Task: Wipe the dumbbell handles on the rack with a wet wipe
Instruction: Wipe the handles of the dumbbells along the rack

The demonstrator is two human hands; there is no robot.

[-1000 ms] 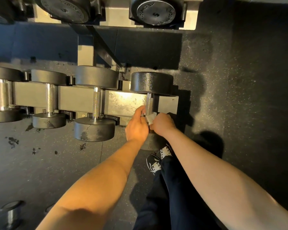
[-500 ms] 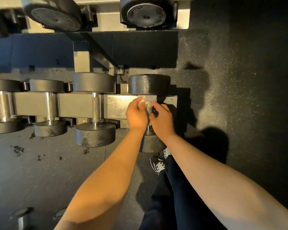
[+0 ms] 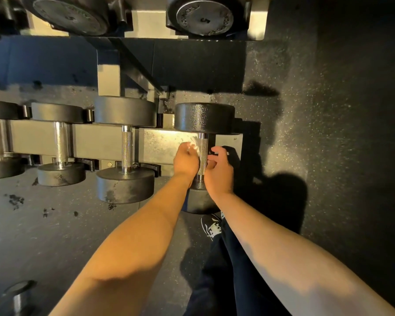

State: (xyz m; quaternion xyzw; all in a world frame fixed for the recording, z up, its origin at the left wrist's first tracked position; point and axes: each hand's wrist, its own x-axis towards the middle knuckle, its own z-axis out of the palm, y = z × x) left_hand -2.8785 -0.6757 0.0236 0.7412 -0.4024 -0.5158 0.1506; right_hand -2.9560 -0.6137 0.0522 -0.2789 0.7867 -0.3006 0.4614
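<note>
The rightmost dumbbell (image 3: 204, 117) lies across the rack's lower shelf (image 3: 162, 144), its knurled steel handle (image 3: 203, 156) showing between my two hands. My left hand (image 3: 186, 161) is at the handle's left side and pinches a crumpled white wet wipe (image 3: 194, 142) in its fingertips against the handle's upper part. My right hand (image 3: 219, 171) is at the handle's right side, fingers curled beside it; whether they close round the handle is unclear. The dumbbell's near head (image 3: 197, 199) is partly hidden by my wrists.
Three more dumbbells (image 3: 126, 151) lie to the left on the same shelf. Two dumbbell end plates (image 3: 204, 18) sit on the rack's upper shelf. Black rubber floor lies to the right. My leg and shoe (image 3: 211, 226) stand below the rack; another dumbbell (image 3: 18, 293) lies bottom left.
Both hands moved up the handle from its near end, then parted. The handle, hidden before, now shows between them. The wipe went to the left hand's fingertips.
</note>
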